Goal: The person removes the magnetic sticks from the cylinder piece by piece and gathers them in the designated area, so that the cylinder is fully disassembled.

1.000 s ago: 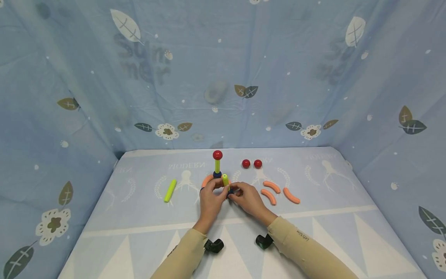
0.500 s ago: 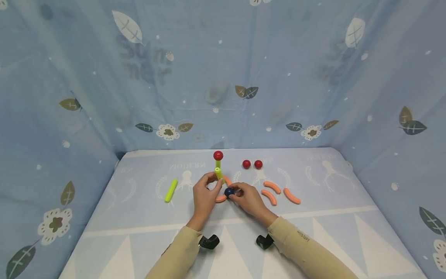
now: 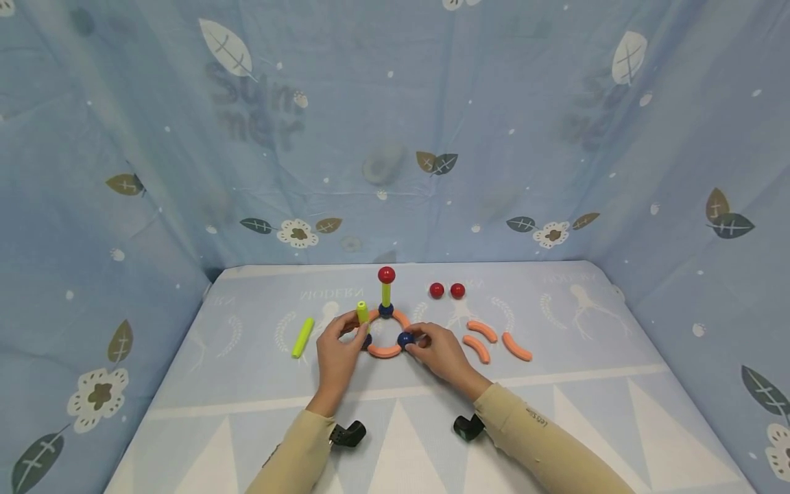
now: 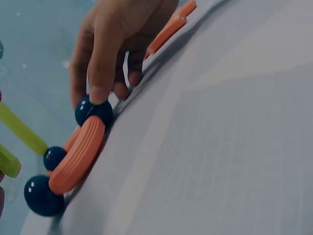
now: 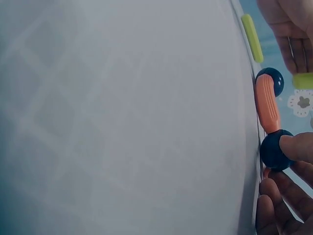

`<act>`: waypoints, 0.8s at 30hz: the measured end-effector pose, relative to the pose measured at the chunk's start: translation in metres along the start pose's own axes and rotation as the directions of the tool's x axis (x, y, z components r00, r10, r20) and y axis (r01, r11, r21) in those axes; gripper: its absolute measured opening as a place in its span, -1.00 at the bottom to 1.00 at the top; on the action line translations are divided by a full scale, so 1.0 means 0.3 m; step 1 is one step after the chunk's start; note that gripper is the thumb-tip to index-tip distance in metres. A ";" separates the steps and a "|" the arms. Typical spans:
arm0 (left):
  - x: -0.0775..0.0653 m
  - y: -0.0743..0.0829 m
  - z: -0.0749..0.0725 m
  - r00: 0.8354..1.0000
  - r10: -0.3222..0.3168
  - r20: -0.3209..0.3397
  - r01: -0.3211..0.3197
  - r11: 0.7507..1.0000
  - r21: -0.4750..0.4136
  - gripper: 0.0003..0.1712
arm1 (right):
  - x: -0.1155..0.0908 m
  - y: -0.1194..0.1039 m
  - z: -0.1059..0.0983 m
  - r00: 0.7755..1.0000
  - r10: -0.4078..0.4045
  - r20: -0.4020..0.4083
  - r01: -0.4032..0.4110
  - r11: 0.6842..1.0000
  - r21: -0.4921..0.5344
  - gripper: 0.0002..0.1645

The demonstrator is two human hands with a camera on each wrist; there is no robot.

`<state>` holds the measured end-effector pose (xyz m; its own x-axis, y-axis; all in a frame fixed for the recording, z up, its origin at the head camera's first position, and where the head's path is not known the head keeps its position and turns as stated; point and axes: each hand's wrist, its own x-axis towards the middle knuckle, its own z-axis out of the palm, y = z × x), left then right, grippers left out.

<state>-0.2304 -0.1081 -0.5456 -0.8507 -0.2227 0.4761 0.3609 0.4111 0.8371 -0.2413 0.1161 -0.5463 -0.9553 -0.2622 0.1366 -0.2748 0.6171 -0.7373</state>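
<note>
At L of orange ring (image 3: 385,352), L hand (image 3: 338,353) pinches yel. rod (image 3: 363,313); R hand (image 3: 441,351), angled inward, pinches blue ball (image 3: 404,340).

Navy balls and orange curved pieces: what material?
Navy balls: glossy with sharp highlights; painted metal or hard plastic, can't tell which. Orange curved pieces: probably molded plastic, satin finish, judging by lengthwise grooves and soft sheen.
</note>
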 end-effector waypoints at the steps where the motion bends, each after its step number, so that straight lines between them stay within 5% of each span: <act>1: -0.001 -0.006 -0.011 1.000 -0.002 0.000 0.002 1.000 0.010 -0.71 | 0.000 0.001 0.000 1.000 -0.002 0.001 0.002 1.000 0.004 -0.63; 8: 0.001 -0.044 -0.090 1.000 -0.015 -0.007 0.015 0.999 0.032 -0.65 | -0.003 0.005 -0.002 1.000 -0.001 0.004 0.001 1.000 0.007 -0.62; 15: 0.022 -0.087 -0.159 0.998 -0.062 -0.015 0.064 0.984 0.169 -0.62 | -0.001 0.008 0.000 1.000 0.000 -0.001 0.000 1.000 0.014 -0.63; 24: 0.042 -0.122 -0.187 0.998 -0.062 -0.007 0.062 0.966 0.252 -0.63 | -0.002 0.010 0.001 1.000 0.001 -0.008 -0.001 1.000 0.012 -0.63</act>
<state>-0.2329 -0.1755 -0.5552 -0.8686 -0.2542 0.4253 0.1996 0.6061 0.7699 -0.2416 0.1179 -0.5490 -0.9564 -0.2557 0.1412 -0.2727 0.6086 -0.7451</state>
